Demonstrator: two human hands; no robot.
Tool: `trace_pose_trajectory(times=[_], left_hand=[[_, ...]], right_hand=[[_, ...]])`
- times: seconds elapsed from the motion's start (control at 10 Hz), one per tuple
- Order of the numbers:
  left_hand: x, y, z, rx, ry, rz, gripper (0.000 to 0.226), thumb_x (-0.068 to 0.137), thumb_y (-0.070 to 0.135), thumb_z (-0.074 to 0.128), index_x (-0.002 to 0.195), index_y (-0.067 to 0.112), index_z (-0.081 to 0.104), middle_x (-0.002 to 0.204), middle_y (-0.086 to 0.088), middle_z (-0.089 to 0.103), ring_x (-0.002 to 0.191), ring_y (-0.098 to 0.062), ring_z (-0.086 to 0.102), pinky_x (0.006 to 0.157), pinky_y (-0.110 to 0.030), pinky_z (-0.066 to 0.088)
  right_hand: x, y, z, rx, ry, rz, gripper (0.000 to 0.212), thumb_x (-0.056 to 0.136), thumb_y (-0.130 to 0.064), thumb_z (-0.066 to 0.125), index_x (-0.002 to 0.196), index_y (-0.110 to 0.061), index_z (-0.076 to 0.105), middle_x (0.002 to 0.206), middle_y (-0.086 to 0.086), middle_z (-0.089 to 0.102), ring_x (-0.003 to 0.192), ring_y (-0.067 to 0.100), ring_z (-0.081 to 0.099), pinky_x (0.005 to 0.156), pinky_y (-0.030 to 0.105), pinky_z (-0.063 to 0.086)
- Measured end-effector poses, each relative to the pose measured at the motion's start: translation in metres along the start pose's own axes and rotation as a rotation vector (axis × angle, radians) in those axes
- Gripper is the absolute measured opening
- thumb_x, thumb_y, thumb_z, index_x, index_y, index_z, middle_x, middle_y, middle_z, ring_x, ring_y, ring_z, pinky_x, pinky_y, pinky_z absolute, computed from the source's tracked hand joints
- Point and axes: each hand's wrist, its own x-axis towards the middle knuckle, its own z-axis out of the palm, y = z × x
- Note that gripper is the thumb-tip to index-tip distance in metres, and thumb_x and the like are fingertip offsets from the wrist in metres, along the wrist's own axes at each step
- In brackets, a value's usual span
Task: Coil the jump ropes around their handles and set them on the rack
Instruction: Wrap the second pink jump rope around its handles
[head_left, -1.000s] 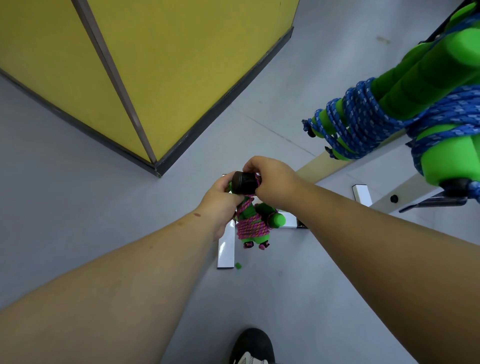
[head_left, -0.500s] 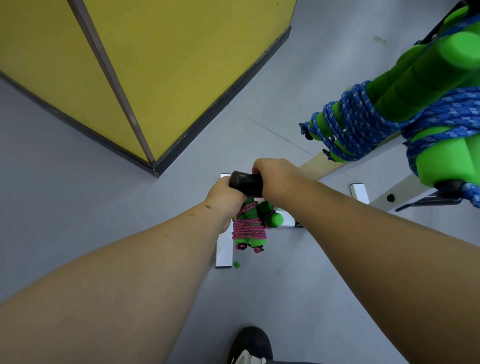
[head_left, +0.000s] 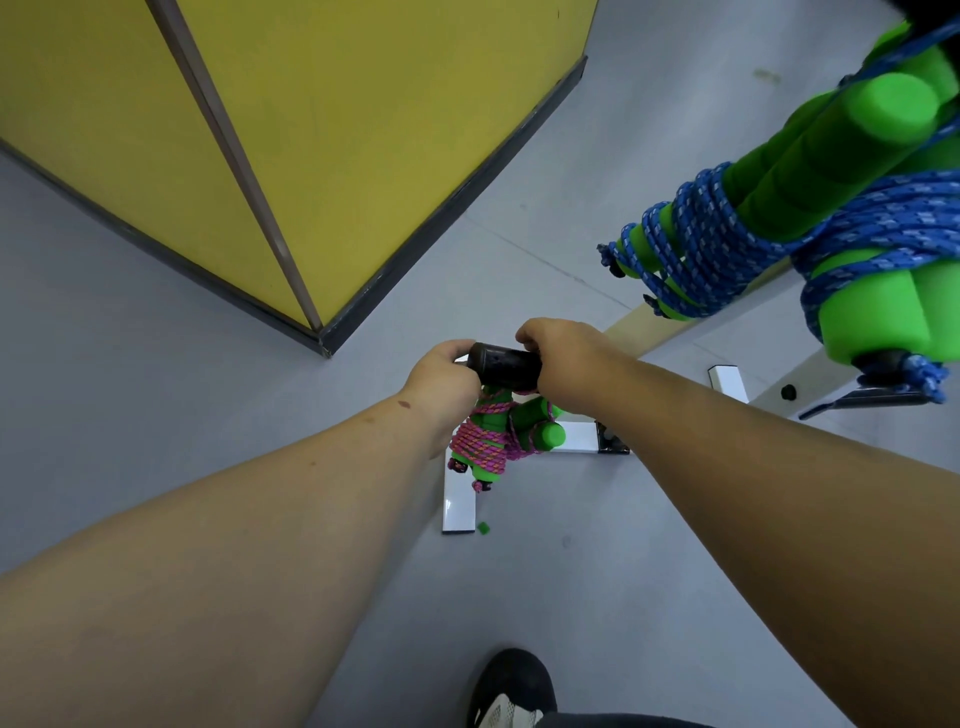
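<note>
Pink coiled rope (head_left: 480, 447), one, two hands (head_left: 444, 376) (head_left: 563, 358) gripping black peg (head_left: 504, 366)

You have two hands out: your left hand (head_left: 441, 379) and your right hand (head_left: 566, 358). There is one black peg (head_left: 504, 366) between them. One pink jump rope bundle (head_left: 491, 441) hangs below it. Two blue jump rope bundles sit up on the right: one (head_left: 696, 260) nearer the middle, one (head_left: 883, 291) at the edge. You have one shoe (head_left: 511, 686) showing.
</note>
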Motion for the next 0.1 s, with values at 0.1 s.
trace_pose_trajectory(times=[0.1], left_hand=[[0.0036, -0.0001, -0.0039, -0.002, 0.013, -0.004, 0.062, 0.091, -0.012, 0.041, 0.141, 0.021, 0.057, 0.123, -0.014, 0.067, 0.098, -0.027, 0.062, 0.090, -0.041, 0.054]], right_hand=[[0.0007, 0.0009, 0.0013, 0.005, 0.021, -0.002, 0.057, 0.087, -0.008, 0.066, 0.140, -0.021, 0.050, 0.125, 0.009, 0.064, 0.107, 0.029, 0.060, 0.087, 0.041, 0.054]])
